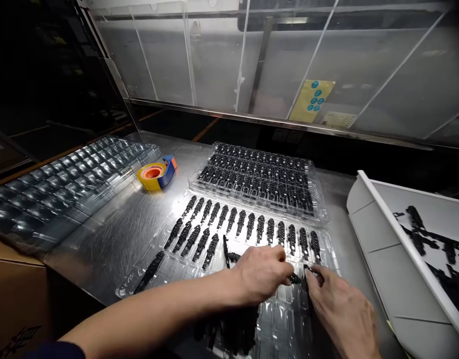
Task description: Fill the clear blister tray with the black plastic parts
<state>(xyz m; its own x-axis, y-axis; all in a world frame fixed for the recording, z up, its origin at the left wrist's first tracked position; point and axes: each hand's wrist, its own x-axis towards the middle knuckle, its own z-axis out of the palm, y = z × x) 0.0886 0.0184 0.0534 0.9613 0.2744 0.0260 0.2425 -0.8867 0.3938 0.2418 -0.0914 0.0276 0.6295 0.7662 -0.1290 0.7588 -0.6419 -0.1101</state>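
**On the desk: both hands at the clear tray**

Left hand (261, 271) and right hand (339, 306) meet over clear tray (169, 271) on steel desk (113, 234), each grip pinching a small black part (295, 279). Full tray (257, 179) behind; tape dispenser (157, 173) left.

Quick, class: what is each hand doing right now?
Left hand: closed, pinching a small black part over the clear tray.
Right hand: fingertips gripping a black part.

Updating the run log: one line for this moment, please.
left hand: over clear tray, fingers on small black part | right hand: pinching same part | full tray behind | tape left
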